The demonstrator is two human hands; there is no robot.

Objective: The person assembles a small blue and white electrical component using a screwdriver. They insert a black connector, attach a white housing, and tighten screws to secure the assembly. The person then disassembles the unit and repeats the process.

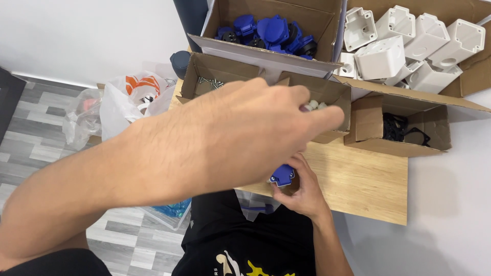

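Two hands are at work here, and we take them from our lap outward. Nearest us, our right hand [302, 191] holds a blue socket part [282, 175] just at the near edge of the wooden table [358, 179], its fingers curled shut around the lower half so only the blue top shows. We judge this grip should stay firm and low, keeping the top face free. The part's visible face tilts up and a little left, toward us; its long axis seems to run from the palm up toward the boxes, though most of the body is hidden.

Above it our left hand [255, 133] stretches across the view to the small cardboard box [332, 94], fingers pressed together and pinching small pale pieces [313, 106] at the tips. What they are we cannot tell. A light pinch on few pieces would serve best, we think, so nothing drops.

Farther off stand a box of blue parts [266, 30], a box of white housings [409, 46], and one with black pieces [404, 128].
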